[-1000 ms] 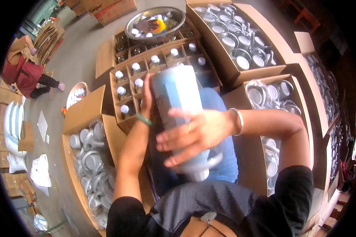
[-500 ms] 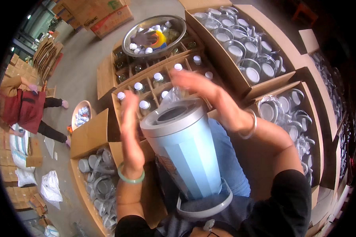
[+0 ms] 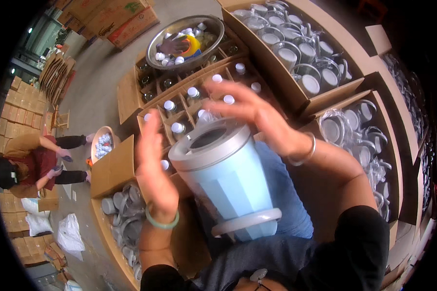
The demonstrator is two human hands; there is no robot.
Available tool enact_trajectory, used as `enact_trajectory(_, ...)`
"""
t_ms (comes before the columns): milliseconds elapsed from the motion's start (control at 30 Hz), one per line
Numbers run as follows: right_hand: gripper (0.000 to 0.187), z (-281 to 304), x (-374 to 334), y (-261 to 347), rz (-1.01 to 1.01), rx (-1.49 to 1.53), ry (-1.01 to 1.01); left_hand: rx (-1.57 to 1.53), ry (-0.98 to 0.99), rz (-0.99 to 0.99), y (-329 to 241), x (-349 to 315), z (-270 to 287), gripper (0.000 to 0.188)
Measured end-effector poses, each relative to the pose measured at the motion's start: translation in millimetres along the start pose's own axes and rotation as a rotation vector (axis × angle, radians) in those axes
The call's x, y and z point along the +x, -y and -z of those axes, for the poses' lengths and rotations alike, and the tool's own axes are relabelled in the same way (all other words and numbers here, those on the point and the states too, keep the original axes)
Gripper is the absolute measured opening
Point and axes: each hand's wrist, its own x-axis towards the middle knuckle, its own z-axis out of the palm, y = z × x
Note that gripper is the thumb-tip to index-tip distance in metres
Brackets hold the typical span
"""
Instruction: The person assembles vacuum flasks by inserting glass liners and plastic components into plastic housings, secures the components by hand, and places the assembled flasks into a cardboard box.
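A tall light-blue flask shell (image 3: pixel 228 182) with a grey rim and an open mouth stands tilted on my lap, leaning against my body. A grey ring (image 3: pixel 247 221) circles its lower end. My left hand (image 3: pixel 153 167) is flat and upright beside the shell's left side, fingers together, close to the rim or just touching it. My right hand (image 3: pixel 250 114) hovers over the far side of the mouth with fingers spread. Neither hand grips anything.
A divided cardboard box (image 3: pixel 131 94) of white-capped glass bottles sits ahead, with a metal bowl (image 3: pixel 156 40) of caps on it. Boxes of grey lids (image 3: pixel 335 94) are at the right, and one of grey rings (image 3: pixel 112 167) at the left. Another person (image 3: pixel 29 162) crouches far left.
A second ago both hands clasped the shell lying lengthwise. It now stands mouth-up on my lap, both hands have let go, and the grey ring has slid up from its base.
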Motion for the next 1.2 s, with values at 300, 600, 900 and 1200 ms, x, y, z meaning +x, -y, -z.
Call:
enact_trajectory(300,0.074,-7,-3,-32,-0.343,0.266,-0.036,-0.201,0.215,0.206,-5,-18,3,0.065)
enact_trajectory(600,0.075,-9,4,-58,-0.578,0.506,0.08,0.169,0.494,-0.406,-17,-4,18,0.11)
enact_trajectory(900,0.069,-4,26,-55,-0.373,0.529,0.009,0.085,0.333,-0.233,44,43,24,0.077)
enact_trajectory(1200,0.057,136,-96,-283,-0.619,-0.975,-0.144,-0.469,-0.153,0.917,230,42,21,0.075)
